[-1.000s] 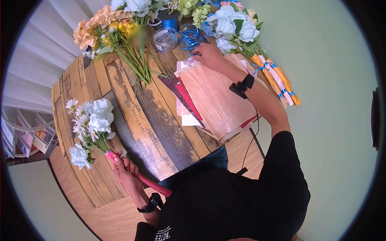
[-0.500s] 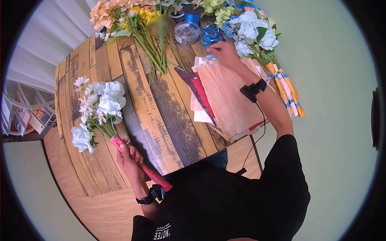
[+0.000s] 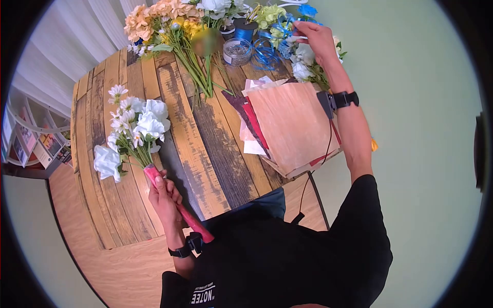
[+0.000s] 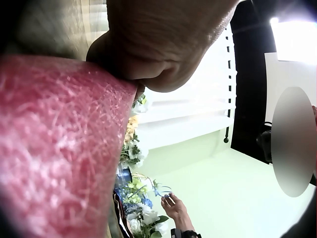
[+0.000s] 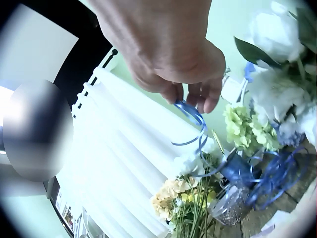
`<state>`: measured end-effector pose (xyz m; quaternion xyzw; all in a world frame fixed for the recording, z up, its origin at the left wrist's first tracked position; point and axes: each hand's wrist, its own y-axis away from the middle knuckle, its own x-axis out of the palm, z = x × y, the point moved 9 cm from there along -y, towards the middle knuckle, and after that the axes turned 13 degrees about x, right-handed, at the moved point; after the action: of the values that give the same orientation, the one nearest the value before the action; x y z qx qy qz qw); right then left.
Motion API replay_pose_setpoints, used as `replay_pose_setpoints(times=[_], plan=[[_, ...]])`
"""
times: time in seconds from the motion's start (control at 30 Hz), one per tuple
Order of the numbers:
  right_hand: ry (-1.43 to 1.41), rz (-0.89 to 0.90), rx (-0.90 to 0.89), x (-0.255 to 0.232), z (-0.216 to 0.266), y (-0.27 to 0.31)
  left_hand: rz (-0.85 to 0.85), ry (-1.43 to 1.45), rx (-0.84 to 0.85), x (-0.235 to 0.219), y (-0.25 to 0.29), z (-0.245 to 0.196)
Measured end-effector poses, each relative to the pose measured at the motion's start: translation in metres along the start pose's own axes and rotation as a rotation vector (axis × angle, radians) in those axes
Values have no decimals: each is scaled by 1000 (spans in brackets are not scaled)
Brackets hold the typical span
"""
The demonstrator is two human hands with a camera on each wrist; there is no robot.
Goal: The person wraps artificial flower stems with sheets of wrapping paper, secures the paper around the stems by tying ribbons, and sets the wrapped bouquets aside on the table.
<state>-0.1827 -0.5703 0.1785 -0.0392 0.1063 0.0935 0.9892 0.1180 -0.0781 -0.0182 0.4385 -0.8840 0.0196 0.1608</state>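
My left hand [image 3: 165,201] grips a bouquet of white flowers [image 3: 151,124] by its stems, which are wrapped in a pink-red sleeve [image 3: 194,224]. The bouquet slants over the table's near left part, blooms pointing away from me. In the left wrist view the fibrous pink wrap [image 4: 59,144] fills the lower left, close to the fingers. At the far right my right hand [image 3: 317,43] is raised and pinches a curled blue ribbon [image 5: 202,121] between thumb and fingers. Loops of ribbon hang below the fingertips toward the blue spool [image 5: 237,169] and a loose ribbon tangle [image 5: 277,176].
A stack of wrapping paper [image 3: 290,123] lies at the table's right, below my right forearm. A clear round tub [image 3: 236,52] of small silvery bits stands beside the spool. Peach flowers [image 3: 172,7], yellow flowers and long green stems lie at the back; pale blooms [image 3: 303,64] at the far right.
My right hand has risen from the ribbon tangle, away and to the right, drawing ribbon up with it. The left hand keeps its grip on the bouquet.
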Motion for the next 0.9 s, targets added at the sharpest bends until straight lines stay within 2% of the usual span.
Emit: replay_pose_setpoints(times=[0.07, 0.1, 0.17, 0.3, 0.37, 0.4, 0.43, 0.5, 0.53, 0.6, 0.63, 0.7, 0.73, 0.77, 0.83, 0.9], plan=[[193, 52, 88, 2, 0, -13, 31, 1, -21, 5, 4, 0], [195, 50, 82, -1, 5, -19, 34, 6, -18, 5, 5, -2], [400, 19, 35, -2, 17, -28, 40, 5, -48, 6, 9, 1], [542, -10, -21, 1, 38, -32, 41, 18, -51, 4, 12, -2], [222, -126, -240, -5, 66, -17, 31, 1, -36, 0, 13, 0], [182, -109, -345, 0, 76, -9, 25, 5, -35, -1, 14, -1], [182, -103, -349, 2, 80, -9, 27, 1, -36, 0, 14, -1], [-57, -140, -361, -6, 87, -11, 23, -1, -36, -2, 12, -1], [-58, -135, -367, -6, 94, -10, 32, -3, -34, -2, 11, 0], [-398, -53, -457, -11, 110, -5, 35, -1, -27, -3, 11, 0], [-399, -46, -460, -8, 121, -2, 32, -8, -29, -2, 11, -1], [-444, -155, -521, -12, 153, 22, 25, -11, -29, 0, 12, -4], [22, -326, -680, -2, 183, 54, 30, -13, -35, 1, 11, -5], [20, -323, -683, -5, 191, 48, 36, -13, -36, 2, 11, -6], [-683, -3, -458, -17, 183, 8, 38, -10, -36, 1, 10, -4], [-727, -8, -447, 2, 200, 45, 39, -10, -41, 1, 10, -4]])
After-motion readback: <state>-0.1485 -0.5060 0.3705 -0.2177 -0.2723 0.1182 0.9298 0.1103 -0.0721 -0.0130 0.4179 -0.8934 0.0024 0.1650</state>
